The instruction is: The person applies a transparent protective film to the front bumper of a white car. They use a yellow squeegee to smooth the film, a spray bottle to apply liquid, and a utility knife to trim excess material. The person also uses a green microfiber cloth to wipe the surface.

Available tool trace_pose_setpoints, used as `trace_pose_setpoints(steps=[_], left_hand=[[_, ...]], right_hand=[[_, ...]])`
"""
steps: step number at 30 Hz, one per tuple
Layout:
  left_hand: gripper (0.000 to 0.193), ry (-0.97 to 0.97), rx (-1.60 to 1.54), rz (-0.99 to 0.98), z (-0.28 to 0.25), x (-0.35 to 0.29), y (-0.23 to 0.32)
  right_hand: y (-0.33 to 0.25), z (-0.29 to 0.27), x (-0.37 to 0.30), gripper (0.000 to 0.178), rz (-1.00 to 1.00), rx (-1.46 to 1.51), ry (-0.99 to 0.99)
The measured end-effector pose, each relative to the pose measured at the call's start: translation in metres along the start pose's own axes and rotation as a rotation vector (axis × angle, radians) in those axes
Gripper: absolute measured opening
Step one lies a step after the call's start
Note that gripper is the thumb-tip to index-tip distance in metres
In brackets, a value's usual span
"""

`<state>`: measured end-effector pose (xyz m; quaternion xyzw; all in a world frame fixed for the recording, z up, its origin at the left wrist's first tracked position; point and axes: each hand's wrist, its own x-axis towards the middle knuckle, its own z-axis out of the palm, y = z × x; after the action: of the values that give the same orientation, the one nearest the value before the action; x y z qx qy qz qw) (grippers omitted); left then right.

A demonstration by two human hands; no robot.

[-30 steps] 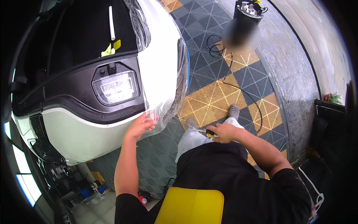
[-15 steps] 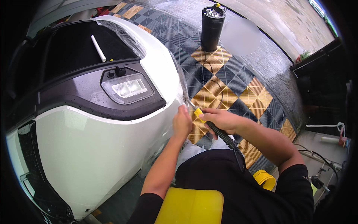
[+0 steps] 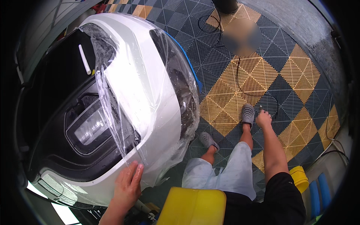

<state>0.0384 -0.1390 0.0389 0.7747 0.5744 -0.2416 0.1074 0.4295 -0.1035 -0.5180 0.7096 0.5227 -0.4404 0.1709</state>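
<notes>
My left hand [image 3: 128, 182] rests with outstretched fingers on the wet white bumper, at the lower edge of a loose sheet of clear film [image 3: 112, 112]. That film drapes in wrinkles over the corner of the white car [image 3: 157, 108] and partly covers its lamp [image 3: 90, 127]. My right hand [image 3: 264, 118] hangs low to the right, away from the car, closed round the spray wand. Only a small dark tip of the wand [image 3: 260, 108] shows past my fingers; the rest is hidden.
A thin black hose [image 3: 240, 80] crosses the grey and tan floor tiles [image 3: 225, 108] from the black tank [image 3: 225, 5] at the far edge. A white tube [image 3: 84, 59] lies on the dark glass. Yellow rolled material [image 3: 299, 179] sits beside my right arm.
My hands have moved apart: the left onto the film over the bumper, the right with the wand down to the right. The view has shifted, showing more film and my legs.
</notes>
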Motion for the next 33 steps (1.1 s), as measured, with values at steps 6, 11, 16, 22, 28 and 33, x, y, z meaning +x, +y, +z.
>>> trace_pose_setpoints(steps=[6,11,16,22,28,33], left_hand=[[0.033,0.275,0.32,0.279,-0.017,0.054,0.001],[0.028,-0.132,0.094,0.425,-0.034,0.062,-0.006],[0.029,-0.142,-0.013,0.521,-0.036,0.065,-0.017],[0.031,-0.132,0.034,0.556,-0.044,0.062,-0.014],[0.017,-0.143,0.014,0.603,-0.039,0.07,-0.02],[0.016,-0.196,0.017,0.605,-0.042,0.063,-0.01]], right_hand=[[-0.259,-0.041,-0.106,0.064,-0.414,1.459,-0.467],[-0.276,-0.049,-0.131,0.016,-0.404,1.899,-0.702],[-0.249,-0.045,-0.12,0.011,-0.427,1.886,-0.78],[-0.258,-0.02,-0.134,0.013,-0.378,1.813,-0.678],[-0.275,-0.027,-0.16,0.018,-0.321,1.783,-0.59],[-0.257,0.023,-0.145,0.018,-0.349,1.68,-0.242]])
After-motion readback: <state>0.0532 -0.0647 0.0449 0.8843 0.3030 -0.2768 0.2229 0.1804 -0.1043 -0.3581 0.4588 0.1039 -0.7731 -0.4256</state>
